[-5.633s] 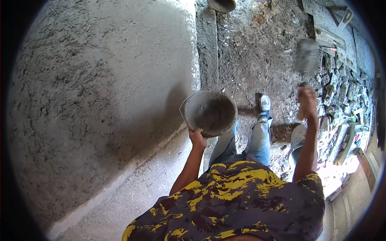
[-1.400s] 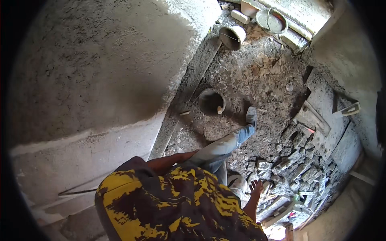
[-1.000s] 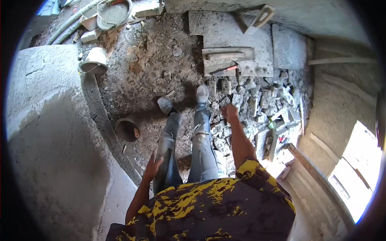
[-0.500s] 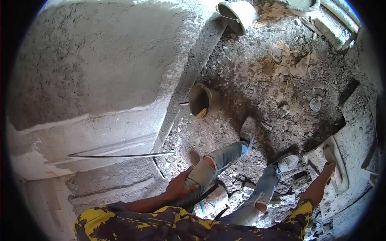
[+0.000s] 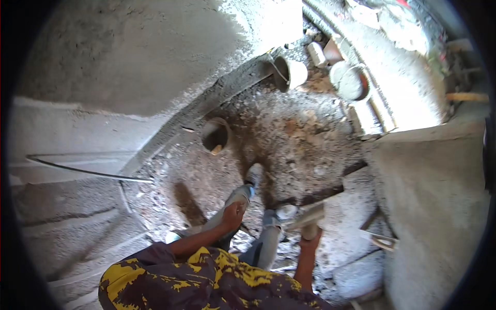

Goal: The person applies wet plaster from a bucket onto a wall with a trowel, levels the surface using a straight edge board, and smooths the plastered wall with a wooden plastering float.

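Observation:
My right hand (image 5: 311,242) is closed round the handle of a plastering float (image 5: 308,217), low beside the block ledge at my right. The float's pale flat board is tilted and somewhat blurred. My left hand (image 5: 233,216) lies on my left knee, fingers blurred but holding no visible tool. Ahead of my left foot stands a dirty bucket (image 5: 227,135) with a small yellowish piece (image 5: 216,150) at its mouth. Against the wall on the right, a flat steel trowel (image 5: 380,239) with a looped handle rests on the ledge.
Rubble and scraps cover the floor (image 5: 294,134). Farther off lie a tipped pale bucket (image 5: 297,75) and a mortar-filled bucket (image 5: 349,84). A long thin strip (image 5: 93,174) leans along the left wall (image 5: 129,57). A grey wall (image 5: 429,206) stands close on the right.
My view has swung right and up, bringing in the far buckets and right wall. My right hand has lifted the float off the ledge, tilting it; my left hand stays by the knee.

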A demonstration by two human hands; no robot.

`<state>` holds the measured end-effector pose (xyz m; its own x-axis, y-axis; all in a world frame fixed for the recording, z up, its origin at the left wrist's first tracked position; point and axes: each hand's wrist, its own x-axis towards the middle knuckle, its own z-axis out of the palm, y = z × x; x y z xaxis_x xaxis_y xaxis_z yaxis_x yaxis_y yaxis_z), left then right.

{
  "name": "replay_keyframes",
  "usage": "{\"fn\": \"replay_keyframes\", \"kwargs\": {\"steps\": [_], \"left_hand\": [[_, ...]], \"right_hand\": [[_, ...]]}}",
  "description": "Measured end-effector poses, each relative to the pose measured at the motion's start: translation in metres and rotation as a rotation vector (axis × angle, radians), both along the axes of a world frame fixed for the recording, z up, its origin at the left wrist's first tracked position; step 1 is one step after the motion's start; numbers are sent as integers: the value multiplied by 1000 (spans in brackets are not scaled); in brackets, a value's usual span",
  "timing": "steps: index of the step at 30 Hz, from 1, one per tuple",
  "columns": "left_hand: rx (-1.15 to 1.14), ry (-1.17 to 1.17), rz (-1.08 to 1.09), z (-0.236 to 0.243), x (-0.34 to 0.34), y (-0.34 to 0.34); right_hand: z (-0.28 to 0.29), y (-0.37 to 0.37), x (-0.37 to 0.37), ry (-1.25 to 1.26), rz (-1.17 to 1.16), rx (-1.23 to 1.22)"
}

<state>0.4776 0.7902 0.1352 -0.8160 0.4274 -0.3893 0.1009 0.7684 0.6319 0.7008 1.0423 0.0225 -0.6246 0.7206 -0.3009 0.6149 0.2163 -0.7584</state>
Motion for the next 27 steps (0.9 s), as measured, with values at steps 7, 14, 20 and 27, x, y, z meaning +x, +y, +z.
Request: {"fn": "replay_keyframes", "kwargs": {"steps": [7, 14, 20, 27], "left_hand": [[1253, -1539, 1091, 75, -80, 130], [1665, -1119, 1102, 85, -240, 168], [1638, -995, 1466, 59, -377, 172], [1619, -780, 1998, 65, -509, 132]], "right_hand": [[246, 5, -212, 255, 598, -292], [297, -4, -404, 434, -204, -1758], [327, 67, -547, -24, 552, -981], [483, 229, -776, 194, 758, -70]]}}
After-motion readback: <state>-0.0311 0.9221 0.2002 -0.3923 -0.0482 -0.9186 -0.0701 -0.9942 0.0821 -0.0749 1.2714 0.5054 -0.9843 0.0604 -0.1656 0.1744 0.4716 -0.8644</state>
